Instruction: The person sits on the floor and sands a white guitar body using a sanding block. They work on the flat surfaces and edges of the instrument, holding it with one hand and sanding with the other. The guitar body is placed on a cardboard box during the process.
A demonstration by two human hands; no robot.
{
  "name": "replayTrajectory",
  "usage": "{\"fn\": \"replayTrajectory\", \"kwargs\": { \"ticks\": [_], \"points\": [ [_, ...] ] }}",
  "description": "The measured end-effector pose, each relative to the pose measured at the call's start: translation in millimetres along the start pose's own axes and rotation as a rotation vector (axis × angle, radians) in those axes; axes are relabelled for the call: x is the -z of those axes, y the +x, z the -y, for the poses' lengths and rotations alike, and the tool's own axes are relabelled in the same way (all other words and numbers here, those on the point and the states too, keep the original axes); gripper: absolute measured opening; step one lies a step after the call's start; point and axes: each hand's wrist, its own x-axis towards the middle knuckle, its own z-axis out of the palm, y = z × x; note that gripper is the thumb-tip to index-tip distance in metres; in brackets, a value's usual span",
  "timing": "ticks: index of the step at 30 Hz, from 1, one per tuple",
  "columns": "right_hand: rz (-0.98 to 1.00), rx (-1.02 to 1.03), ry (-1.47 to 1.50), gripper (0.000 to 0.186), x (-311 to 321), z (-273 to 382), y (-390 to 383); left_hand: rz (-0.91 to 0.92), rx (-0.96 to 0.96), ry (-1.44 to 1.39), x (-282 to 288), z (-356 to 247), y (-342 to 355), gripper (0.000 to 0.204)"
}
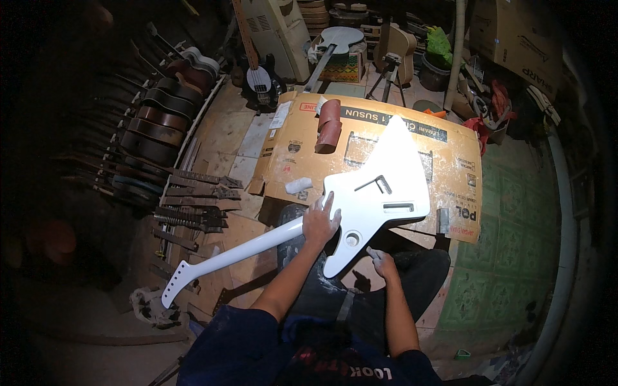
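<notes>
A white unfinished electric guitar body (380,186) with an angular star shape lies across my lap, its white neck (232,254) and headstock (177,280) pointing to the lower left. My left hand (320,222) rests spread on the body where the neck joins it. My right hand (383,262) sits just below the body's lower edge, fingers pinched around something small and pale that I cannot make out.
A flattened cardboard box (309,151) covers the floor ahead, with a rolled reddish-brown sheet (329,125) and a small white block (298,185) on it. Several guitars (161,109) lean in a row at left, loose necks (196,193) beside them. Green patterned tiles (508,212) lie at right.
</notes>
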Motion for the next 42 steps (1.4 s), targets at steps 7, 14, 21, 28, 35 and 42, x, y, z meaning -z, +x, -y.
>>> {"fn": "replayTrajectory", "kwargs": {
  "ticks": [7,14,21,28,35,42],
  "points": [
    [-0.019,0.043,-0.024,0.038,1,-6,0,-0.018,-0.005,-0.025,0,-1,0,0.063],
    [-0.013,0.024,0.013,0.042,2,4,-3,-0.001,0.005,-0.008,0,0,-1,0.063],
    [-0.002,0.015,-0.01,0.044,2,0,-1,0.014,0.006,-0.003,2,-1,0,0.063],
    [-0.012,0.002,-0.019,0.045,3,6,-3,0.003,-0.002,-0.006,2,-2,0,0.063],
    [-0.014,0.038,-0.025,0.047,1,-4,1,-0.005,-0.003,-0.005,0,-2,0,0.063],
    [-0.007,0.019,-0.029,0.048,-2,-10,4,0.003,0.005,-0.002,-1,-1,0,0.063]
  ]
}}
